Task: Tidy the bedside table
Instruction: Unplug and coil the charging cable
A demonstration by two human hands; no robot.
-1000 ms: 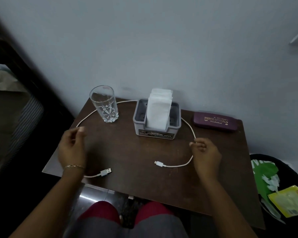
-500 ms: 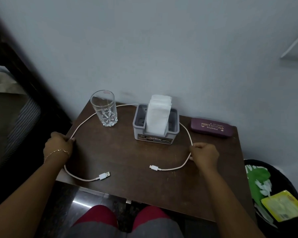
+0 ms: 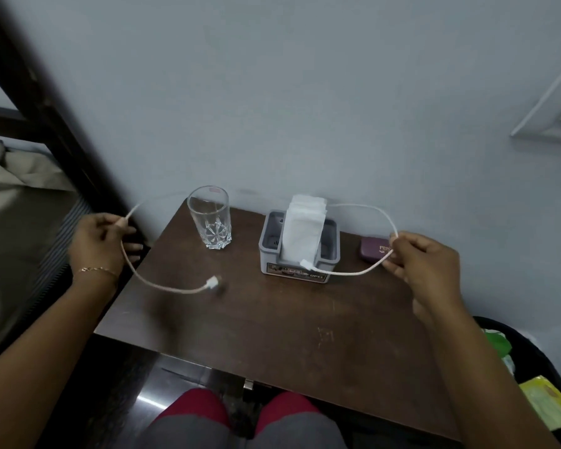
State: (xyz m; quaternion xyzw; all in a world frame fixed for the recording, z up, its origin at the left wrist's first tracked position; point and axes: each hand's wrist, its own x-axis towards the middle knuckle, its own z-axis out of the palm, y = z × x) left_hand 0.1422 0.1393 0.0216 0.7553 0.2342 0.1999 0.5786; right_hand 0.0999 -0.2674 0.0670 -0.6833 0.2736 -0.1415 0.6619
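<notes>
Head view: a white cable point(image 3: 363, 207) is seen lifted off the bedside table point(image 3: 272, 319), whereas half a second ago it was lying on the wood behind the glass and holder.
Left hand point(image 3: 99, 244): closed in a pinch on the cable's left run, raised beside the table's left edge; the hand had been resting at the table edge a moment earlier.
USB plug point(image 3: 212, 282): dangled below the left hand, blurred, just above the tabletop.
Glass point(image 3: 211, 218): left upright near the back left corner; the cable is now passed above or behind it, which of the two cannot be told.
Tissue holder point(image 3: 300, 254): kept in place at the back; the small connector point(image 3: 305, 263) is hung in front of it.
Right hand point(image 3: 425, 264): closed on the cable's right loop, lifted in front of the spectacle case point(image 3: 374, 251), which is partly hidden.
Meaning for the task: the cable has been freed from the table, so coiling it can probably be begun; the glass could be caught by the strand.
</notes>
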